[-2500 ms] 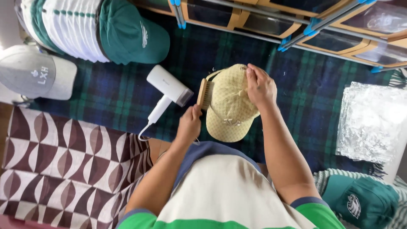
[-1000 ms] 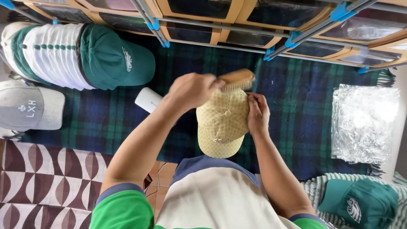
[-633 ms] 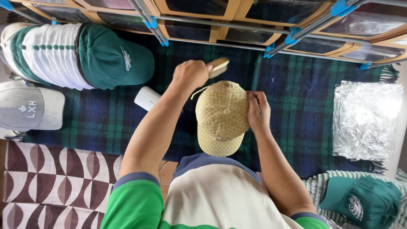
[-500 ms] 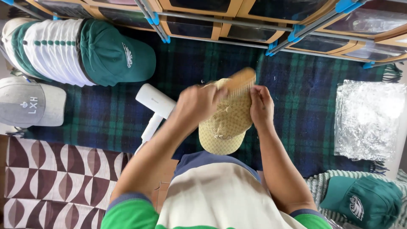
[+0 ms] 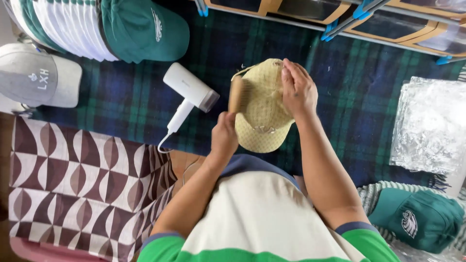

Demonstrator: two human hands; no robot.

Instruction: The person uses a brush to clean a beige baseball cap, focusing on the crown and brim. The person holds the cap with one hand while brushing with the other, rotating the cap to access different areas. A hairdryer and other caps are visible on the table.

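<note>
Two hands, left hand point(image 5: 224, 136) gripping brush point(image 5: 236, 94), right hand point(image 5: 297, 90) steadying tan cap point(image 5: 262, 116)

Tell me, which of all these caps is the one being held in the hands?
The pale yellow cap: the right hand grips it and the left hand holds a wooden brush against it. The green caps and the grey cap lie untouched.
</note>
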